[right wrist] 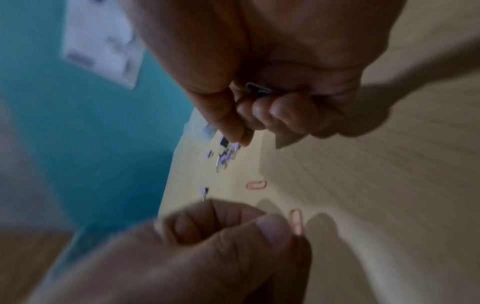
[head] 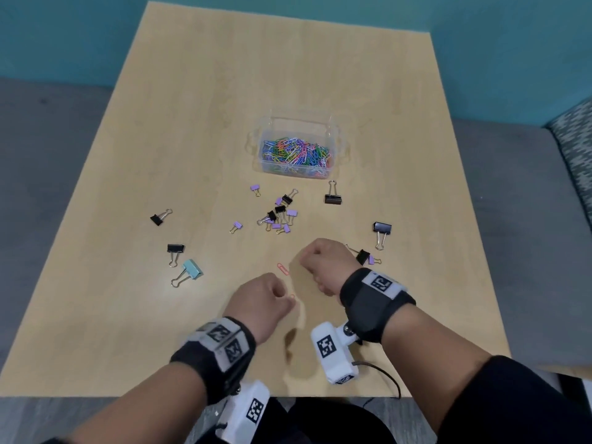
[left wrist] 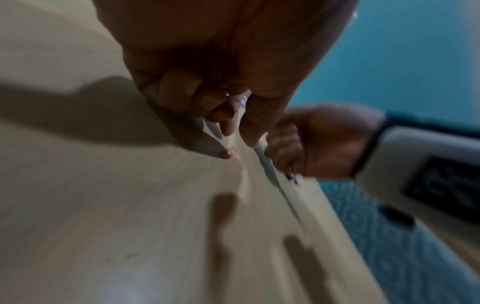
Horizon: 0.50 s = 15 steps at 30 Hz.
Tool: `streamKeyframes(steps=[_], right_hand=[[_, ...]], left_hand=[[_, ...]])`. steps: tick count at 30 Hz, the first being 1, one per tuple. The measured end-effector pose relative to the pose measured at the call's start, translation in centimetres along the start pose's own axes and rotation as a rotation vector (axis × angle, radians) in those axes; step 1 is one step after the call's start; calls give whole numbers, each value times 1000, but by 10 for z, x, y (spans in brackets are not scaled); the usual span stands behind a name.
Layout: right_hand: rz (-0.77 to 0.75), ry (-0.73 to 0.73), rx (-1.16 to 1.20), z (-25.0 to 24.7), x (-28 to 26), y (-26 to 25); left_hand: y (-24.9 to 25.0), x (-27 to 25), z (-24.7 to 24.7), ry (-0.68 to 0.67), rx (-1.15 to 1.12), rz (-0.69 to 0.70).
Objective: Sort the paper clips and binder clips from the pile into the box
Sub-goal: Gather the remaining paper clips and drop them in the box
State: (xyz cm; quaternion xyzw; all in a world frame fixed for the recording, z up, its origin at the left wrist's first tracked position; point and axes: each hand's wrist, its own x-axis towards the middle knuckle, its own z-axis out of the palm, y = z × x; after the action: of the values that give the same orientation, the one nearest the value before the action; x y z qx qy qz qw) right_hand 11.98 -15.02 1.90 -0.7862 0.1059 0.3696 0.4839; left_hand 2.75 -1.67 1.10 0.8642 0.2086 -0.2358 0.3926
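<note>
While both hands curl around gathered clips, left hand lies nearest the red clip on the tabletop, long axis toward the box.

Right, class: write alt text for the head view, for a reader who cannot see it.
Two hands, left hand and right hand, hover curled beside a pink paper clip on a wooden table. Beyond lie scattered binder clips and a clear box of coloured paper clips.
</note>
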Motion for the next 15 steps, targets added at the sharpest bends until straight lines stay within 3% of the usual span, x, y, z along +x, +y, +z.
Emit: streamKeyframes(steps=[2,3,6,9,12,15], right_hand=[[-77,-9,-228,10,5,-9],[-61,-18,-222,14,7,-13],[140,-63,313,12,5,-19],[223,-206,932,-5,0,-15],[246,-188,999,-12,-1,-9],[227,-86,695,-8,1,-13]], left_hand=[[7,-2,9,24,186,80],[9,-1,11,26,235,106],[12,0,10,-10,326,166],[10,-1,9,-43,364,209],[5,-1,6,-49,178,170],[-8,3,-8,-27,-360,-49]])
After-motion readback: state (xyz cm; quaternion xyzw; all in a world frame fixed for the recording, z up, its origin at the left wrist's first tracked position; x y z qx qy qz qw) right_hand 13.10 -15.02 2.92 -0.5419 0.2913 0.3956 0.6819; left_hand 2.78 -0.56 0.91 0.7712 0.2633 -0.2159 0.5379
